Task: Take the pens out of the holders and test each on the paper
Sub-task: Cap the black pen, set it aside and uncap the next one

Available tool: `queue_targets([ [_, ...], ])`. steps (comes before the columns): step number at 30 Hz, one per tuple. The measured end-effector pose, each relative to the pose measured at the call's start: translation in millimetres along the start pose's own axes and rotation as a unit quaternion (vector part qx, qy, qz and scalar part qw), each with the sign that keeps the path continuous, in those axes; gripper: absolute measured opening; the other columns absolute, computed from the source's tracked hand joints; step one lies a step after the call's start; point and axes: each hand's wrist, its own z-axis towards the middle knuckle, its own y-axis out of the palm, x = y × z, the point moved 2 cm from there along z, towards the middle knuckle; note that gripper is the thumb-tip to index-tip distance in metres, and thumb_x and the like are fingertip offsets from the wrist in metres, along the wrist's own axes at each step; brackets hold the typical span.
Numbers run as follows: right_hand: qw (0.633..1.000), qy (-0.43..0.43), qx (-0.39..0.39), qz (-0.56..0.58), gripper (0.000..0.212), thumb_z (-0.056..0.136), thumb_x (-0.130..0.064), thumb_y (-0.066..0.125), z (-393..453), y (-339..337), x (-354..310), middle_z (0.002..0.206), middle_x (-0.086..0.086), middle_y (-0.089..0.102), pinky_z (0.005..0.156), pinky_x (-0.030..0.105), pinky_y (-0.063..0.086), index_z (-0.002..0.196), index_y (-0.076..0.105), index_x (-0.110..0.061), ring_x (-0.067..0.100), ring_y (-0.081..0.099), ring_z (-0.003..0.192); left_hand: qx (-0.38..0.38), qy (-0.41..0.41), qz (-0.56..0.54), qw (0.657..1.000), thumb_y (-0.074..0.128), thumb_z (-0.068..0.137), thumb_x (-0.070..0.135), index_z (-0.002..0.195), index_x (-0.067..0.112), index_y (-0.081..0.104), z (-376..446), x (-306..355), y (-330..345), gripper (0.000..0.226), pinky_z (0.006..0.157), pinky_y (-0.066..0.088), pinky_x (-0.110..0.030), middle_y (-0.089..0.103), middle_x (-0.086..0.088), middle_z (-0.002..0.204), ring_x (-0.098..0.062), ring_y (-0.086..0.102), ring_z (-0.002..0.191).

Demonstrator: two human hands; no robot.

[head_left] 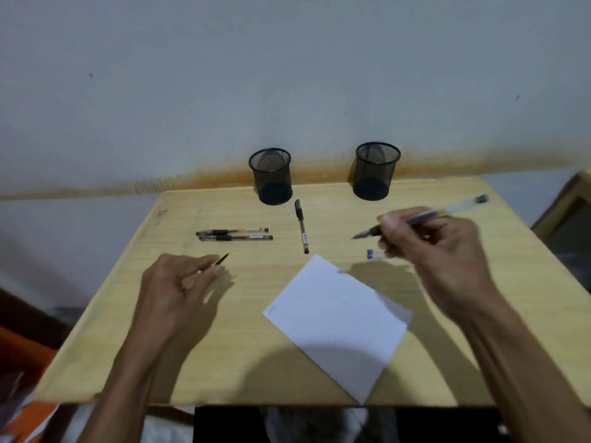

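My right hand [438,247] grips an uncapped pen [447,211] above the table, tip pointing left. A second pen with a purple end [371,253] pokes out under the same hand. My left hand [179,282] pinches a small dark pen cap [221,260]. Two mesh holders stand at the back, the left holder [271,175] and the right holder [375,171], and both look empty. Two capped pens [235,235] lie side by side on the table. Another pen [302,227] lies lengthwise near the middle. The white paper [339,321] lies tilted, with a faint mark at its left corner.
The wooden table [128,330] ends close to me at the bottom of the view and abuts a white wall at the back. An orange object [28,417] sits low on the left. Wooden furniture [569,203] stands at the right edge.
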Motion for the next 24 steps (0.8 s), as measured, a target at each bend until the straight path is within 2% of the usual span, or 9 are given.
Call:
queue_targets([
  [2, 0.999, 0.044, -0.029, -0.013, 0.008, 0.089, -0.011, 0.071, -12.5, 21.0, 19.2, 0.073, -0.001, 0.077, 0.065, 0.022, 0.059, 0.082, 0.075, -0.010, 0.010, 0.074, 0.068, -0.012, -0.006, 0.017, 1.000, 0.081, 0.080, 0.035, 0.092, 0.027, 0.080, 2.5, -2.4, 17.8, 0.014, 0.081, 0.051, -0.035, 0.070, 0.017, 0.085, -0.015, 0.066, 0.088],
  [5, 0.994, 0.100, -0.038, 0.007, 0.008, 0.092, -0.007, 0.069, -28.6, 34.5, 41.0, 0.082, 0.007, 0.080, 0.068, 0.024, 0.060, 0.087, 0.074, -0.003, 0.017, 0.078, 0.080, -0.029, -0.054, 0.062, 0.996, 0.078, 0.078, 0.047, 0.094, 0.030, 0.080, 5.5, -20.6, 37.0, 0.023, 0.098, 0.044, -0.041, 0.073, 0.008, 0.106, -0.018, 0.063, 0.105],
  [8, 0.992, 0.123, -0.039, 0.015, 0.004, 0.084, 0.001, 0.076, -35.8, 37.6, 52.3, 0.077, 0.011, 0.079, 0.066, 0.023, 0.059, 0.086, 0.072, 0.000, 0.019, 0.078, 0.076, -0.041, -0.082, 0.124, 0.988, 0.078, 0.081, 0.045, 0.100, 0.026, 0.080, 6.1, -38.6, 42.3, 0.027, 0.107, 0.035, -0.047, 0.069, 0.000, 0.123, -0.024, 0.056, 0.120],
  [13, 0.992, 0.124, -0.027, 0.003, 0.010, 0.078, 0.004, 0.080, -38.5, 42.7, 57.0, 0.077, 0.011, 0.078, 0.063, 0.022, 0.059, 0.083, 0.072, 0.002, 0.018, 0.077, 0.070, -0.031, -0.100, 0.114, 0.988, 0.073, 0.084, 0.049, 0.105, 0.023, 0.078, 1.1, -49.8, 44.4, 0.035, 0.107, 0.035, -0.047, 0.070, -0.002, 0.123, -0.024, 0.052, 0.123],
  [17, 0.991, 0.123, -0.050, 0.001, 0.005, 0.081, 0.006, 0.077, -40.9, 50.4, 63.3, 0.076, 0.010, 0.078, 0.063, 0.019, 0.056, 0.083, 0.073, 0.004, 0.013, 0.074, 0.066, -0.024, -0.076, 0.122, 0.989, 0.071, 0.084, 0.054, 0.111, 0.022, 0.076, -2.8, -49.5, 44.8, 0.042, 0.100, 0.037, -0.048, 0.069, -0.002, 0.119, -0.029, 0.056, 0.116],
  [21, 0.989, 0.103, -0.101, -0.033, 0.014, 0.075, 0.009, 0.082, -41.0, 60.1, 65.7, 0.085, 0.005, 0.080, 0.070, 0.016, 0.056, 0.084, 0.075, -0.001, 0.013, 0.077, 0.079, 0.032, 0.012, 0.082, 0.996, 0.072, 0.078, 0.051, 0.114, 0.020, 0.074, -16.7, -28.1, 42.0, 0.047, 0.100, 0.039, -0.043, 0.067, -0.002, 0.118, -0.022, 0.057, 0.112],
  [24, 0.984, 0.076, -0.149, -0.058, 0.016, 0.073, 0.010, 0.082, -34.9, 73.2, 64.9, 0.083, 0.008, 0.079, 0.070, 0.018, 0.057, 0.081, 0.074, -0.002, 0.017, 0.077, 0.078, -0.025, 0.099, 0.046, 0.994, 0.074, 0.078, 0.051, 0.108, 0.019, 0.075, -31.0, -8.4, 50.2, 0.044, 0.094, 0.045, -0.038, 0.067, 0.000, 0.115, -0.019, 0.059, 0.110],
])
